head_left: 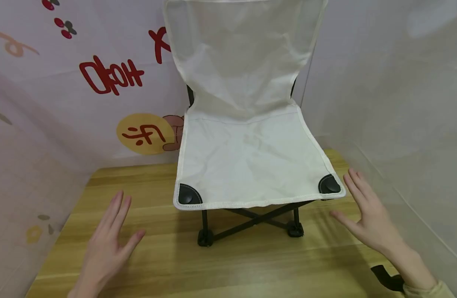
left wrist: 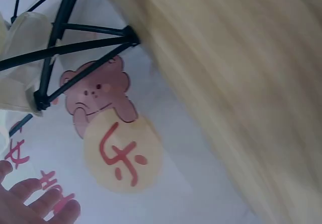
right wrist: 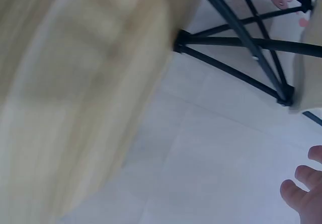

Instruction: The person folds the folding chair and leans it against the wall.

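Note:
A folding chair [head_left: 247,157] with a cream fabric seat and back stands unfolded on a wooden table, its seat toward me. Black patches cover the two front seat corners, and dark crossed legs [head_left: 258,221] show beneath. To the left of the chair my left hand [head_left: 107,244] is held apart from it, fingers straight and thumb spread, holding nothing. My right hand [head_left: 374,219] is beside the right front corner, fingers extended and thumb out, also holding nothing. Both wrist views show the chair's dark frame tubes [left wrist: 95,45] and a few fingertips [right wrist: 294,194].
The wooden table [head_left: 157,265] spreads beneath the chair. A printed white cloth [head_left: 102,33] with red lettering and a bear hangs behind, and pale sheeting [head_left: 411,103] hangs on the right. Near my right wrist lies a black curved strip [head_left: 386,279].

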Demonstrator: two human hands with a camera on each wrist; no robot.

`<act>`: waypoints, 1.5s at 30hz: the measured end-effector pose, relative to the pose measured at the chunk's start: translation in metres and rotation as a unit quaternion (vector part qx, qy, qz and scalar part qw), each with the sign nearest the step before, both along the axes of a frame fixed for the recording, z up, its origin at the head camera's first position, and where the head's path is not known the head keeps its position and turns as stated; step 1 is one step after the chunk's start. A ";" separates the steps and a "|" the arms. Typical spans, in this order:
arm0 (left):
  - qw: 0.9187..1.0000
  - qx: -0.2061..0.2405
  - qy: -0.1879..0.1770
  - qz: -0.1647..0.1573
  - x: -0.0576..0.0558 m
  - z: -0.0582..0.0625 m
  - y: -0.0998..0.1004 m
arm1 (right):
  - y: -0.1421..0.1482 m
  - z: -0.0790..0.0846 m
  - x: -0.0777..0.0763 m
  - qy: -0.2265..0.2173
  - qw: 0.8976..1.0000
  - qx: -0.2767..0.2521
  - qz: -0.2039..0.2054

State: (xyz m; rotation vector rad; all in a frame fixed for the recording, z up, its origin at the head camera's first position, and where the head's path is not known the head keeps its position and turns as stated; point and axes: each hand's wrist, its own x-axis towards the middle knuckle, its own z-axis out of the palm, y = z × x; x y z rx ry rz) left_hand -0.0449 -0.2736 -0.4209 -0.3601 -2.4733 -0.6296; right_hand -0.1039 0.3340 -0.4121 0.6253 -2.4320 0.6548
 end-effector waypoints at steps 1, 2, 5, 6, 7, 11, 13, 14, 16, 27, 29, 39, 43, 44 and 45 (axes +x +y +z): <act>1.000 0.001 0.006 -0.003 -0.002 0.002 0.002 | -0.001 0.004 0.000 0.005 1.000 -0.001 0.001; 1.000 0.004 0.013 -0.008 -0.004 0.004 0.004 | -0.002 0.007 0.000 0.011 1.000 -0.004 0.003; 0.999 0.015 0.042 -0.028 -0.009 0.009 0.010 | -0.007 0.017 -0.001 0.039 0.999 -0.008 0.009; 0.998 0.019 0.049 -0.034 -0.010 0.010 0.012 | -0.009 0.019 -0.001 0.053 0.998 -0.010 0.013; 0.998 0.022 0.054 -0.039 -0.011 0.012 0.014 | -0.011 0.022 -0.001 0.067 0.998 -0.010 0.017; 0.995 0.037 0.070 -0.057 -0.016 0.019 0.025 | -0.020 0.032 -0.002 0.122 0.992 -0.017 0.041; 0.995 0.040 0.073 -0.061 -0.020 0.022 0.031 | -0.024 0.036 -0.003 0.141 0.988 -0.021 0.052; 0.994 0.041 0.079 -0.064 -0.022 0.024 0.034 | -0.026 0.039 -0.003 0.149 0.987 -0.023 0.059; 0.992 0.038 0.096 -0.072 -0.026 0.026 0.040 | -0.030 0.043 -0.003 0.160 0.984 -0.025 0.068; 0.983 0.039 0.138 -0.112 -0.030 0.029 0.066 | -0.045 0.052 -0.001 0.183 0.978 -0.031 0.098; 0.980 0.043 0.153 -0.122 -0.032 0.030 0.070 | -0.048 0.054 -0.001 0.189 0.976 -0.034 0.105; 0.964 0.052 0.198 -0.170 -0.043 0.038 0.086 | -0.061 0.060 -0.004 0.210 0.967 -0.056 0.133; 0.960 0.066 0.204 -0.182 -0.046 0.039 0.091 | -0.065 0.062 -0.004 0.214 0.966 -0.061 0.134; 0.959 0.071 0.203 -0.186 -0.047 0.040 0.093 | -0.066 0.063 -0.004 0.215 0.965 -0.063 0.134; 0.958 0.075 0.201 -0.189 -0.047 0.040 0.094 | -0.067 0.064 -0.004 0.216 0.965 -0.065 0.135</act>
